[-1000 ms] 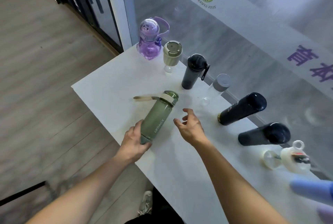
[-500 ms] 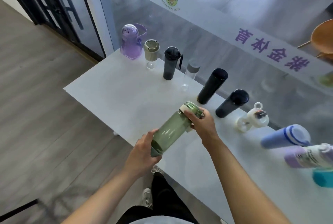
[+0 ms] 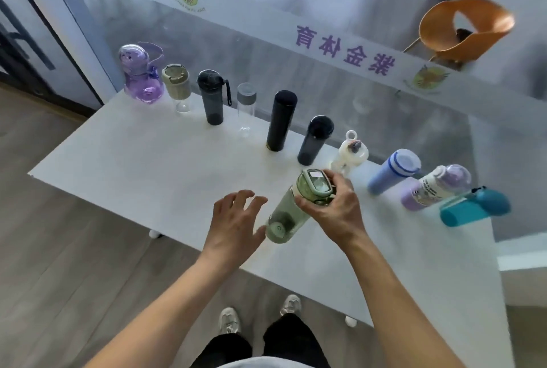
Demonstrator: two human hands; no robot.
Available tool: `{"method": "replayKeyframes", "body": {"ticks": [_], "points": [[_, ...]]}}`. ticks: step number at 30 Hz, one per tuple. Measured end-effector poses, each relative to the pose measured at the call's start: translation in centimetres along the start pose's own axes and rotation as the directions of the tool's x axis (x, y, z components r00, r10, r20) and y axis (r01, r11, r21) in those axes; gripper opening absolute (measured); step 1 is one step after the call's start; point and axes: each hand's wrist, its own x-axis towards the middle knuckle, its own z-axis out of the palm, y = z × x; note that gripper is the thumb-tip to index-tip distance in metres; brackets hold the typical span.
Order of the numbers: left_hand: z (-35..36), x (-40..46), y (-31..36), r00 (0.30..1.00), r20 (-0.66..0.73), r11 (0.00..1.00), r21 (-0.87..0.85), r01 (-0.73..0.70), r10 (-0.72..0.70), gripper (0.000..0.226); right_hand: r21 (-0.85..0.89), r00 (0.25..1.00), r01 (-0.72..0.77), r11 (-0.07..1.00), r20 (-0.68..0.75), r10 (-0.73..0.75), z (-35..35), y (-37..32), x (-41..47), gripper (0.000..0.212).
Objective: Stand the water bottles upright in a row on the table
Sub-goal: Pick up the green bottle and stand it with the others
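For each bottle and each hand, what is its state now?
Green bottle: tilted, held near its lid by the right hand.
Right hand: closed on the green bottle.
Left hand: open, fingers spread, beside the bottle's base.
Purple jug: upright.
Black flask: upright.
Clear bottle: upright.
Blue bottle: upright in the row.
Teal bottle: upright at the row's end.

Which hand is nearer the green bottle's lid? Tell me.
Right. The right hand grips the green bottle around its lid; the left hand is open beside the bottle's base.
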Motion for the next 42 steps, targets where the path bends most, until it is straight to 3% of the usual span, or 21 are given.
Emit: {"method": "replayKeyframes", "body": {"ticks": [9,17,26,35,42], "points": [[2.5,2.5,9.6,0.989,0.041,0.99,0.007,-0.144,0.143,0.04,-0.025,0.967,-0.048,0.999,-0.25,0.04,-9.5,6.5,-3.2,0.07],[7.3,3.8,22.5,0.965,0.091,0.969,-0.047,-0.243,0.246,0.039,-0.037,0.934,-0.124,0.992,-0.342,0.104,-21.1,14.0,-5.7,0.072],[13.4,4.4,34.7,0.96,0.143,0.97,-0.079,-0.23,0.239,0.037,-0.062,0.9,-0.239,0.969,-0.388,0.197,-33.4,22.9,-6.9,0.075],[16.2,6.3,39.1,0.959,0.161,0.973,-0.03,-0.231,0.232,0.037,-0.054,0.844,-0.305,0.951,-0.478,0.244,-41.1,29.8,-3.2,0.073],[17.5,9.0,41.6,0.949,0.181,0.965,0.0,-0.262,0.257,0.038,-0.08,0.862,-0.278,0.957,-0.462,0.211,-43.8,32.1,2.0,0.074]]}}
